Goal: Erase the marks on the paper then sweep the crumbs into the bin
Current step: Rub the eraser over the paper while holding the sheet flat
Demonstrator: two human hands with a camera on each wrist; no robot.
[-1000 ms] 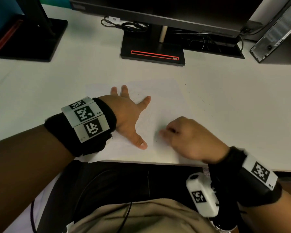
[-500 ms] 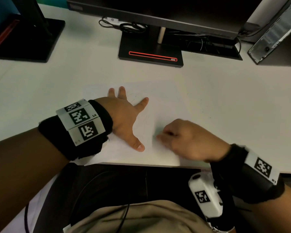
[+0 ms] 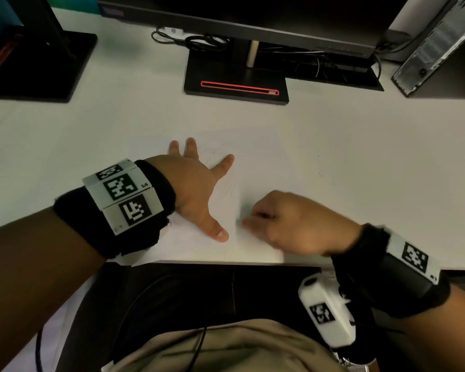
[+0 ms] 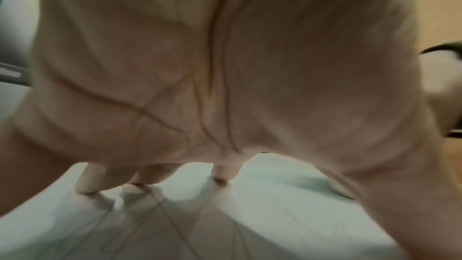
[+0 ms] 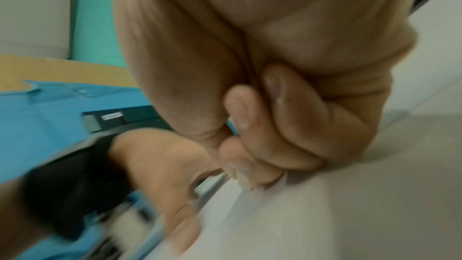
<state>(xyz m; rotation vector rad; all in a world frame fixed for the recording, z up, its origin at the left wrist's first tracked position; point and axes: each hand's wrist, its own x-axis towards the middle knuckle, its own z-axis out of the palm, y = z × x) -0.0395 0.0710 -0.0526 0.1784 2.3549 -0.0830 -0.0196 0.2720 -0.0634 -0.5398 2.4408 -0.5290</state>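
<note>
A white sheet of paper (image 3: 261, 167) lies at the desk's near edge with faint pencil marks (image 3: 226, 189) on it. My left hand (image 3: 196, 183) presses flat on the sheet with its fingers spread; in the left wrist view its fingertips (image 4: 222, 175) touch the paper (image 4: 275, 215). My right hand (image 3: 287, 224) is curled just right of the left thumb, fingertips down on the sheet. In the right wrist view this right hand (image 5: 275, 126) pinches a small pale eraser (image 5: 246, 182) against the paper. In the head view the eraser is hidden under the fingers.
Dark eraser crumbs (image 3: 320, 173) speckle the white desk (image 3: 387, 157) right of the sheet. A monitor stand (image 3: 236, 84) with cables is behind the paper, a second stand (image 3: 38, 68) at the back left, and a computer case (image 3: 438, 47) at the back right.
My right hand has slid slightly left across the sheet, closer to the left thumb. The left hand has stayed flat on the paper.
</note>
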